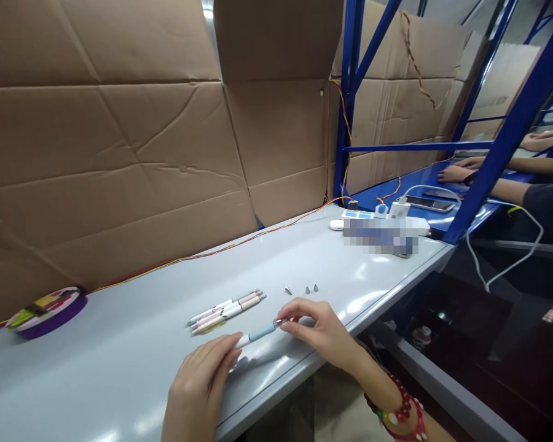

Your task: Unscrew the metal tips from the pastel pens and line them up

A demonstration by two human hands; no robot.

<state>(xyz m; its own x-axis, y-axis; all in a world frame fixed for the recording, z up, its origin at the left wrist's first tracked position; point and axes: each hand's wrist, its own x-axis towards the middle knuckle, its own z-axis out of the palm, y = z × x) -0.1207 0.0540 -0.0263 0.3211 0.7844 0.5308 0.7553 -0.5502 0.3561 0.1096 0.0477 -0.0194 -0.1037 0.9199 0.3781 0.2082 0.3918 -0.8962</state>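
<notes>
A white and light-blue pen (262, 333) is held at a slant above the front part of the table. My left hand (205, 374) grips its white end between thumb and fingers. At the other end, the thumb and forefinger of my right hand (316, 325) pinch the silvery metal pen tip (279, 321); whether it is loose from the barrel I cannot tell. Just beyond my right hand lie three small metal cone tips, one on its side (288, 290) and two more (311, 288). Several pastel pens (225, 312) lie side by side in a row behind my left hand.
A purple-sided round tub (50, 319) sits at the far left. Plugs and a power strip (368, 215) are at the right back, beside a blurred-out item (380, 236). Cardboard (166, 153) walls the back; a blue post (507, 141) stands right, with another person's hands (461, 170) beyond.
</notes>
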